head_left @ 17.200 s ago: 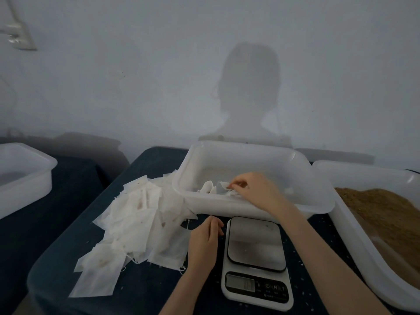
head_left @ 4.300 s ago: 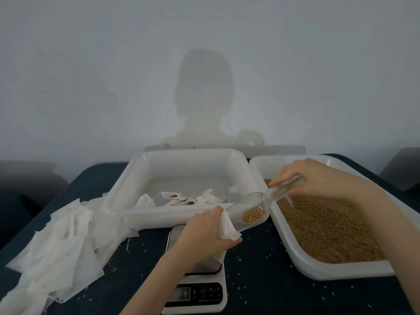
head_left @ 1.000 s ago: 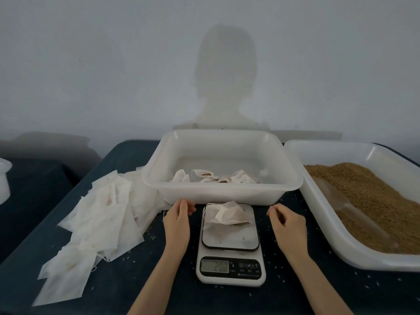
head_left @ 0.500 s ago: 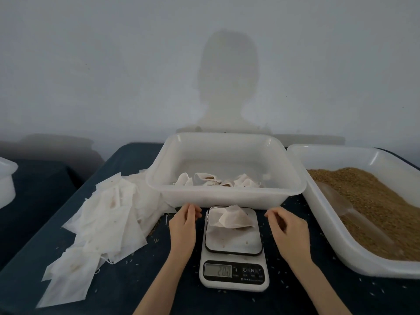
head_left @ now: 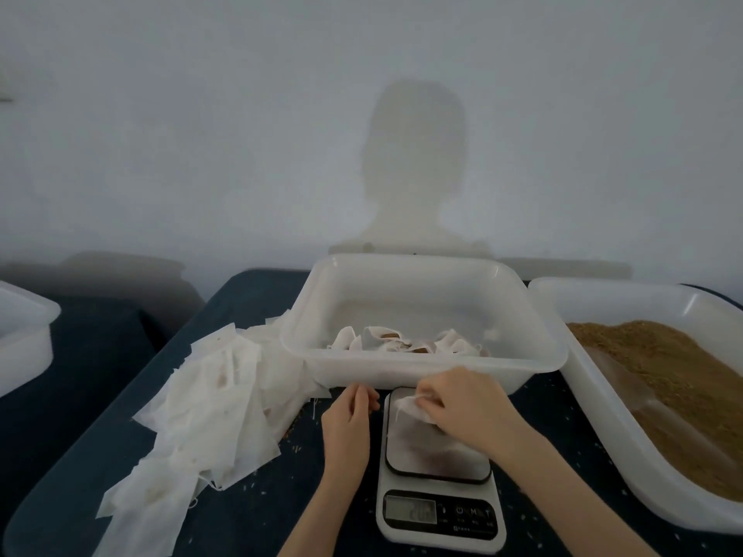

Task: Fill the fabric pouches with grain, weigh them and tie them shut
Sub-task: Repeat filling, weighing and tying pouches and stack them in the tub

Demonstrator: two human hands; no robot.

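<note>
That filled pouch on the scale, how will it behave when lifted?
The pouch would likely sag, since its thin fabric crumples under the right hand. Probably light. Its mouth looks untied, so tipping may spill grain onto the scale.

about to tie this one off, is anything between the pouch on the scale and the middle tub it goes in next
Nothing separate lies between them. The right hand already pinches the pouch on the scale, and only the middle tub's own near wall must be cleared. The left hand rests beside the scale.
</note>
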